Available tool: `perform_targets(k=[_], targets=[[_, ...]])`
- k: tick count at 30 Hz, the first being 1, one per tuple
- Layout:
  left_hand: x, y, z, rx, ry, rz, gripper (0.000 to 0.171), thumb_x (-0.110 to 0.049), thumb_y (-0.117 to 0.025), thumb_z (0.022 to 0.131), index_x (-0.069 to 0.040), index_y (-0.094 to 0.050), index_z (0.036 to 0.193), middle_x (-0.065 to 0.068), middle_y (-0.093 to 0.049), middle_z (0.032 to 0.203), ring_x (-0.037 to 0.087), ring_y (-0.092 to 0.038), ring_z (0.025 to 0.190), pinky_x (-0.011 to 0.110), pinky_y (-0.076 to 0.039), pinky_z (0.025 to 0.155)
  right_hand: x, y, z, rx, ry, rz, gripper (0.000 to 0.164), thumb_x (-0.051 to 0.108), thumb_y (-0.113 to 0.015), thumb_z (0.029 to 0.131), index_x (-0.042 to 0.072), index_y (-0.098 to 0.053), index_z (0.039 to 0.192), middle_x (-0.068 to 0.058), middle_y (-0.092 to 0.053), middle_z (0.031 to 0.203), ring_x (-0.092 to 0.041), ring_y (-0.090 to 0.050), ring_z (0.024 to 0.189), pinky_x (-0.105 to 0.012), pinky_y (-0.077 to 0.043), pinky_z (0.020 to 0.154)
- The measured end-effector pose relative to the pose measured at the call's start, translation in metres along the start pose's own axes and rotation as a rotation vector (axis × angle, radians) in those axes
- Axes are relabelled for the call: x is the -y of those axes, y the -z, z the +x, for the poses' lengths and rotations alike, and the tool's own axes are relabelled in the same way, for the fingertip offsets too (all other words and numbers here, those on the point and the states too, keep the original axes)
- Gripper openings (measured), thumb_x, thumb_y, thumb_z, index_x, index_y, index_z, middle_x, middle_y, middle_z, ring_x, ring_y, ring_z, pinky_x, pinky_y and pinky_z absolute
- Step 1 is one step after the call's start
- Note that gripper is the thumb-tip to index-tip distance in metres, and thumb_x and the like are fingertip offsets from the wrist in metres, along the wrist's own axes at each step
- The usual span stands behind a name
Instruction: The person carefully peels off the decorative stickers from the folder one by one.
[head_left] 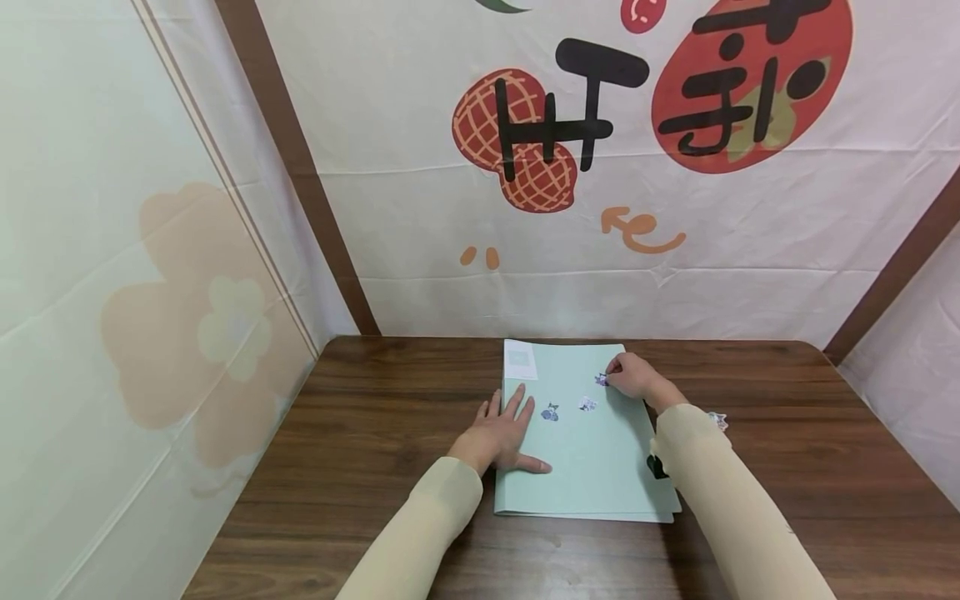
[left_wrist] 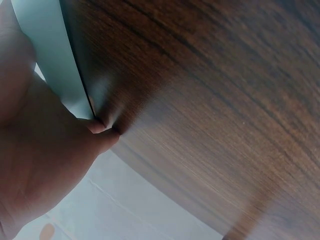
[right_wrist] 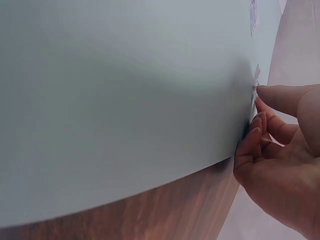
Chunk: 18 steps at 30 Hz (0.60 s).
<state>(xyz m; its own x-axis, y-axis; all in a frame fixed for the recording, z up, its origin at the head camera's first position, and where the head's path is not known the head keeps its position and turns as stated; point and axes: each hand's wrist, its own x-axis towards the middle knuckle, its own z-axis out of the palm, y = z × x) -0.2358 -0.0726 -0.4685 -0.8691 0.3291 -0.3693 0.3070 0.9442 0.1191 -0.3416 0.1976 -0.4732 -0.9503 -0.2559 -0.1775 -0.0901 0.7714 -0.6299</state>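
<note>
A printed cloth backdrop [head_left: 405, 183] hangs behind the wooden table [head_left: 360, 450]. Head view: a mint-green folder [head_left: 592, 467] lies at the table's far edge, the left hand [head_left: 498, 437] resting spread across its left edge, the right hand [head_left: 635, 377] pinching a purple cartoon sticker [head_left: 601, 379] near its far right corner. Left wrist: that hand reaches past the folder's edge. Right wrist: the pinch sits against the folder's surface
</note>
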Motion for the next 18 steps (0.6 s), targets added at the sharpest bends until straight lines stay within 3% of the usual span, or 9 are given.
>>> perform_targets(k=[9, 18], targets=[[0.0003, 0.0034, -0.0010, -0.005, -0.004, 0.001, 0.112, -0.078, -0.061, 0.085, -0.017, -0.013, 0.166, 0.005, 0.004, 0.173, 0.042, -0.002, 0.157, 0.055, -0.013, 0.125, -0.0034, 0.0034, 0.0002, -0.021, 0.049, -0.014, 0.027, 0.006, -0.056, 0.099, -0.004, -0.059, 0.123, -0.023, -0.058, 0.114, -0.033, -0.055, 0.098, -0.046, -0.049, 0.084], [-0.0012, 0.0042, -0.0043, -0.004, -0.012, 0.004, 0.112, -0.078, -0.061, 0.085, -0.016, -0.014, 0.166, 0.006, 0.003, 0.173, 0.043, -0.003, 0.157, 0.055, -0.014, 0.125, -0.0084, 0.0029, -0.0014, -0.039, 0.101, -0.016, 0.019, 0.004, -0.059, 0.098, -0.002, -0.066, 0.114, -0.015, -0.060, 0.099, -0.027, -0.053, 0.086, -0.037, -0.045, 0.072]])
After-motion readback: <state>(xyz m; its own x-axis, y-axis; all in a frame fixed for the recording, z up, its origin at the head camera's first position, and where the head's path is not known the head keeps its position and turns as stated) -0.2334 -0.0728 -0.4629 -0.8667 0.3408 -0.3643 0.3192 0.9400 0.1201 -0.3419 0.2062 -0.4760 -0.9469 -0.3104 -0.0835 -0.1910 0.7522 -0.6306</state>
